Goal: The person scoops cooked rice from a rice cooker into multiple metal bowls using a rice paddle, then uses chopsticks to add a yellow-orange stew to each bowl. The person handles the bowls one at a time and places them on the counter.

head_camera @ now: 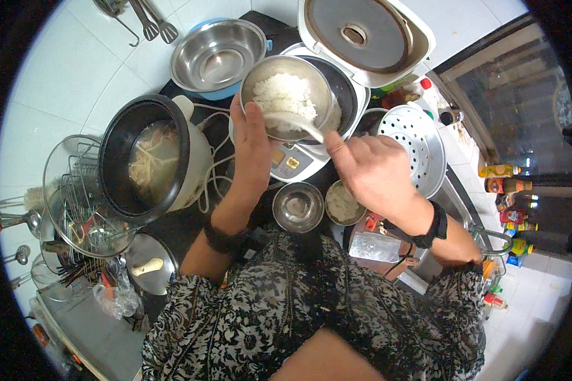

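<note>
My left hand grips a steel bowl by its left side, tilted toward me above the rice cooker. White cooked rice is heaped inside the bowl. In my right hand is a pale rice paddle, its blade against the rice in the bowl. The cooker's lid stands raised, and part of its dark inner pot shows behind the bowl. Just below the cooker sit a steel bowl with no rice visible in it and another bowl holding rice.
On the left stands an electric pot with broth and pale strips, beside a glass lid and wire rack. A steel basin is behind it. A perforated steamer lies right, near the sink. White cords cross the counter.
</note>
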Demonstrator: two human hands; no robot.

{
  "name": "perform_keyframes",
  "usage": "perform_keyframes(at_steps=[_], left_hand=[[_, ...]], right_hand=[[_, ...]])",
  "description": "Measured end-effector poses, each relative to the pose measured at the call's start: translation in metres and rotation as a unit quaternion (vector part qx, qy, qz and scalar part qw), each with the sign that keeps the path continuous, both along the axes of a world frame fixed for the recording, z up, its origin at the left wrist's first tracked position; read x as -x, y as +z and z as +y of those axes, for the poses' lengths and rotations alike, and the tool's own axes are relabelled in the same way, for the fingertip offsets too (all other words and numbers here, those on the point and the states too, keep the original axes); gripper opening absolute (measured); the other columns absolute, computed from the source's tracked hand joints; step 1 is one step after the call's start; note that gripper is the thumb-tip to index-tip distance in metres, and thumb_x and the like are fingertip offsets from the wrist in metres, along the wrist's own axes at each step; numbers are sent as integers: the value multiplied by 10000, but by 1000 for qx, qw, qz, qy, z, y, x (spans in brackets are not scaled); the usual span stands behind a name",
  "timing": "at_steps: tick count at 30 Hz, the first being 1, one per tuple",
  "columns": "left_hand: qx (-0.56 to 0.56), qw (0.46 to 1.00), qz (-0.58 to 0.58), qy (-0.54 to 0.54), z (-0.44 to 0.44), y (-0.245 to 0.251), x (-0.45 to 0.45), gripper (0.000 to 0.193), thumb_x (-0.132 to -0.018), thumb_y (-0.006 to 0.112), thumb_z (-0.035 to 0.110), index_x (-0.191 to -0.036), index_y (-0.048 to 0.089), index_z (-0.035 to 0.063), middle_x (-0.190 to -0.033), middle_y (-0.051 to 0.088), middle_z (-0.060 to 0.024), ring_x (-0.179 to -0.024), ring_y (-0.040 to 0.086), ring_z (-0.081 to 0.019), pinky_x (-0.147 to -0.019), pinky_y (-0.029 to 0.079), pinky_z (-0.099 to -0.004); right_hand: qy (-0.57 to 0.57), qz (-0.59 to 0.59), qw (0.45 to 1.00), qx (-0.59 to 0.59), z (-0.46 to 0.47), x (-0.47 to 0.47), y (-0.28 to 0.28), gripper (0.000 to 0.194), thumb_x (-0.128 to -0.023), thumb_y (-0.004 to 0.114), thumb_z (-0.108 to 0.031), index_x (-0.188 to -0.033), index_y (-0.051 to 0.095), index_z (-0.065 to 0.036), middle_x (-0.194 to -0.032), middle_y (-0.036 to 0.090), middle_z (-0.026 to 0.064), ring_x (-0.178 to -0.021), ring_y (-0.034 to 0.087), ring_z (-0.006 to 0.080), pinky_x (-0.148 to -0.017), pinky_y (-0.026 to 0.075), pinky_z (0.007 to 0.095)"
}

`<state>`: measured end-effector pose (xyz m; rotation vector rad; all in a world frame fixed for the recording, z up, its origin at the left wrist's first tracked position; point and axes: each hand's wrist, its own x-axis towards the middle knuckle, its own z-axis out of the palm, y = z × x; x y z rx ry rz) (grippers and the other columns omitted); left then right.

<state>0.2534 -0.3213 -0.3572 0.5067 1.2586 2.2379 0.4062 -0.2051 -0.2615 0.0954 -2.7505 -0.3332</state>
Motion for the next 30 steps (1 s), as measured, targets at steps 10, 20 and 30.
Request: perform_keyframes(at_steps=[10,20,30], left_hand=[[88,990,3,114,-33,-12,12,662,-1019,343,546,-1491,194,107,-1411,389,-143,-1248,482,-278,-982,472,-434],[52,982,-54,171,-68,-33,9,639,-1036,354,487,-1508,182,92,-1458,376,-131,-1324,423,-253,-1069,396,-398],[4,991,-25,135,-77,-51,4,605,-1062,334,365,-1519,145,16,-1468,355,-134,-1328,390,-217,-1105,332,-357]], right_hand=[[-115,18,985,124,47,21,-8,140,-833,622,-137,-949,658,-67,-665,646,125,-620,653,324,-543,492,422],[-123,-269,955,-23,90,85,-101,103,-746,635,-104,-741,738,-95,-768,714,107,-752,713,274,-634,553,384],[-95,-298,943,117,80,101,-108,220,-826,616,-265,-789,709,-69,-761,673,173,-779,663,375,-691,527,472]])
